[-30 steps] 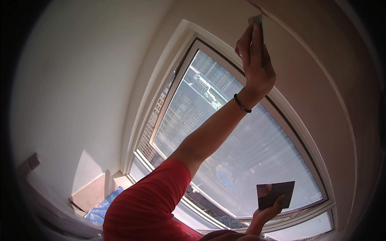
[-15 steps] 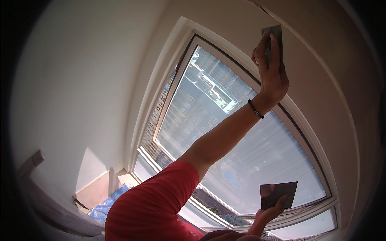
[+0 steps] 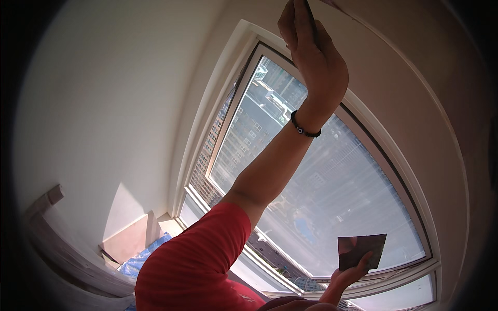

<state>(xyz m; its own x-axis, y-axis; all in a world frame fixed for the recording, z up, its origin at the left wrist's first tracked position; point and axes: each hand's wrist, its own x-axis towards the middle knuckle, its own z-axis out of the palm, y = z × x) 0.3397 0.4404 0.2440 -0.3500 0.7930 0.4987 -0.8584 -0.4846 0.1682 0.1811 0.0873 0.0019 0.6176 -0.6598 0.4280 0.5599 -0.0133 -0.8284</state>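
Observation:
My left hand is raised at the top, below the beige ceiling edge, its fingers pressed round a flat dark scraper seen nearly edge-on. Its wrist has a dark bead bracelet, and the red-sleeved arm reaches up across the window. At lower right, my right hand holds a square, dark, shiny flat plate from below, with its fingers on it, in front of the window glass. Whether the scraper touches the surface above it I cannot tell.
A tilted-looking window frame fills the middle, with tall buildings outside. A pale wall is at left. Below it are a leaning pinkish board, blue plastic sheeting and a long object wrapped in translucent film.
My left hand with the scraper first went right and down, then swung up and to the left, to the top edge. My right hand and plate shifted slightly right.

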